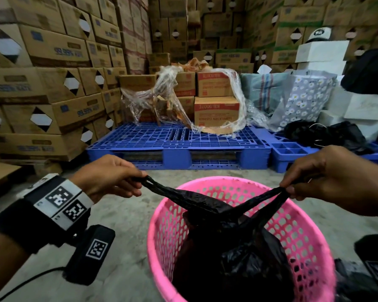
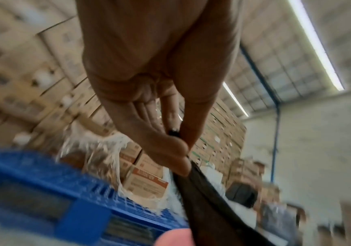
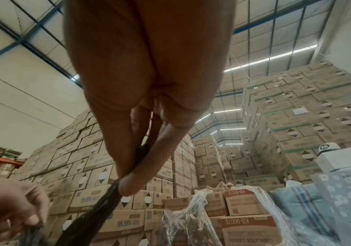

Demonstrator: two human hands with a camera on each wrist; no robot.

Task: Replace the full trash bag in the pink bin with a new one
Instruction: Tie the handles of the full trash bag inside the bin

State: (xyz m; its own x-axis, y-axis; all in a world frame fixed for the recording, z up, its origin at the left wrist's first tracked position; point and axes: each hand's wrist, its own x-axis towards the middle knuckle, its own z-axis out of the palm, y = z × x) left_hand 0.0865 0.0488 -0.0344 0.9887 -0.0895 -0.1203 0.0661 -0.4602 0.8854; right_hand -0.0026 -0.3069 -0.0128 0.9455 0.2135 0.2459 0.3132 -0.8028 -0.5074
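Note:
A pink perforated bin (image 1: 310, 247) stands on the concrete floor at lower centre-right. Inside it sits a full black trash bag (image 1: 238, 258). Its two handle loops are pulled taut outward and cross above the bag. My left hand (image 1: 109, 177) pinches the left handle (image 1: 162, 189) to the left of the bin. My right hand (image 1: 327, 177) pinches the right handle (image 1: 271, 198) over the bin's far right rim. The left wrist view shows the left hand (image 2: 180, 149) gripping a black strip (image 2: 208, 208); the right wrist view shows the right hand (image 3: 128, 179) pinching a strip (image 3: 90, 221).
Blue plastic pallets (image 1: 179, 147) lie just behind the bin, carrying boxes in torn clear wrap (image 1: 216, 101). Cardboard cartons (image 1: 42, 83) are stacked high on the left and back. Loose black bags (image 1: 327, 134), a floral bag (image 1: 303, 99) and white boxes (image 1: 321, 55) sit at right.

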